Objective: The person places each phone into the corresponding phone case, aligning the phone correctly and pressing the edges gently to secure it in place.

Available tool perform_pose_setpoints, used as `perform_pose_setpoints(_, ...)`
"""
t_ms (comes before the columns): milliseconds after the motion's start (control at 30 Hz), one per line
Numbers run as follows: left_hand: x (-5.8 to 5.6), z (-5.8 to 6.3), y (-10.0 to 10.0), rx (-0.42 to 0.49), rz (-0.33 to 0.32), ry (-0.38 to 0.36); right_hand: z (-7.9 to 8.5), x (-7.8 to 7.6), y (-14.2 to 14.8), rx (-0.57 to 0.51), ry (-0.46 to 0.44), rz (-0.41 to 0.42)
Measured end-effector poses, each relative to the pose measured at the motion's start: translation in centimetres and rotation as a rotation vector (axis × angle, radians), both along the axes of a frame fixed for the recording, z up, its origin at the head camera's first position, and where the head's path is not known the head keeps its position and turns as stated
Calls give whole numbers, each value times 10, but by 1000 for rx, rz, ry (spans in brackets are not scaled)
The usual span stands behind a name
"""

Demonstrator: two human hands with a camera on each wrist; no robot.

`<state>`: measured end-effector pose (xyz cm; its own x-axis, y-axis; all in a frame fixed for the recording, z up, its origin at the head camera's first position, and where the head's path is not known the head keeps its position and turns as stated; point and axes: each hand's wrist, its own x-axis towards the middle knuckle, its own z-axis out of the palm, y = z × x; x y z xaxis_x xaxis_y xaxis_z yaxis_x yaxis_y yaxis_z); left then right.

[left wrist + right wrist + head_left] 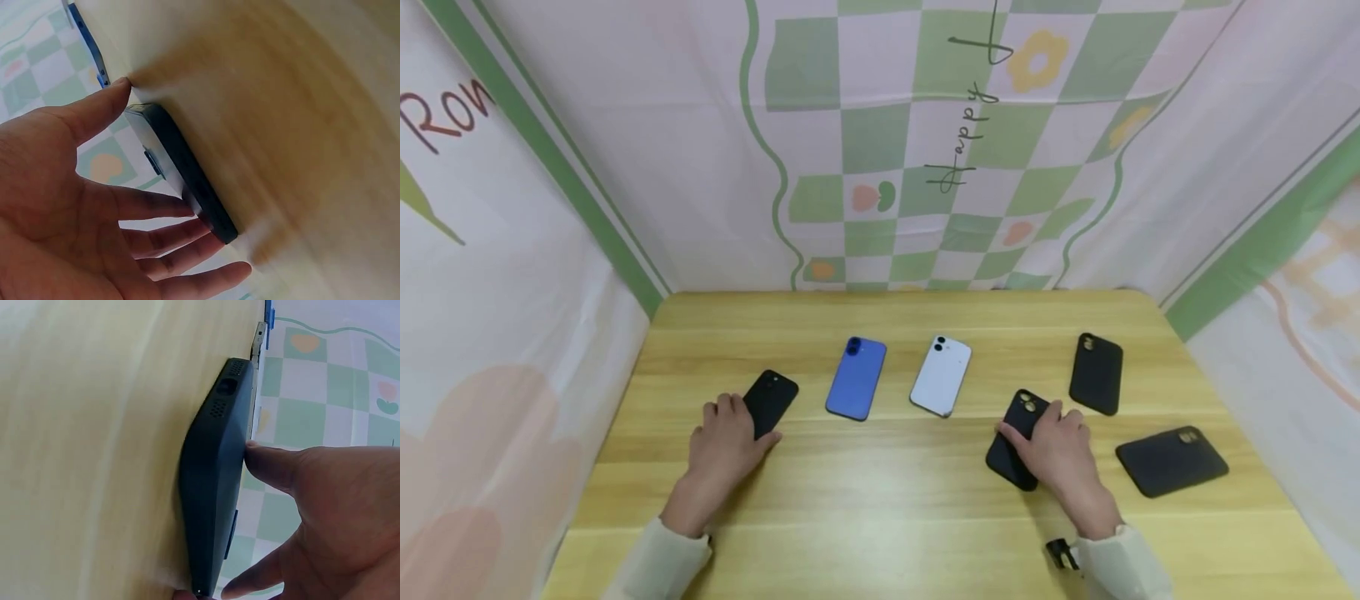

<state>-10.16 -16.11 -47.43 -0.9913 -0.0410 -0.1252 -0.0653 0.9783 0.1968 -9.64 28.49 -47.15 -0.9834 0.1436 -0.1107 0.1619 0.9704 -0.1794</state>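
In the head view my left hand (722, 446) is around the lower part of a black phone (771, 398) lying back up on the table. The left wrist view shows its fingers fairly straight along the phone's edge (181, 169), the thumb spread apart from it. My right hand (1060, 450) grips a black phone case (1011, 454), which has cut-out camera holes, thumb on one long side and fingers on the other. In the right wrist view that case (215, 469) lies almost flat, its end with speaker holes facing the camera.
A blue phone (856, 379) and a white phone (941, 377) lie side by side mid-table (850, 517). Two more black cases (1096, 375) lie at the right, the nearer case (1172, 462) turned sideways. A patterned cloth (880, 150) hangs behind the table. A black clip (1062, 553) is at the right cuff.
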Motion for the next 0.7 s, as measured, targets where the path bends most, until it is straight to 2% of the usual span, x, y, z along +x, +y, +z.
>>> perform_pose_setpoints(233, -2, 0, 2, -4, 5, 38, 2, -3, 3, -24, -43, 3)
perform_pose_setpoints(533, -7, 3, -2, 36, 11, 47, 9, -10, 8, -141, -207, -23)
perform_pose_setpoints(700, -8, 0, -1, 55, 24, 50, 13, -11, 13, -159, -225, -2)
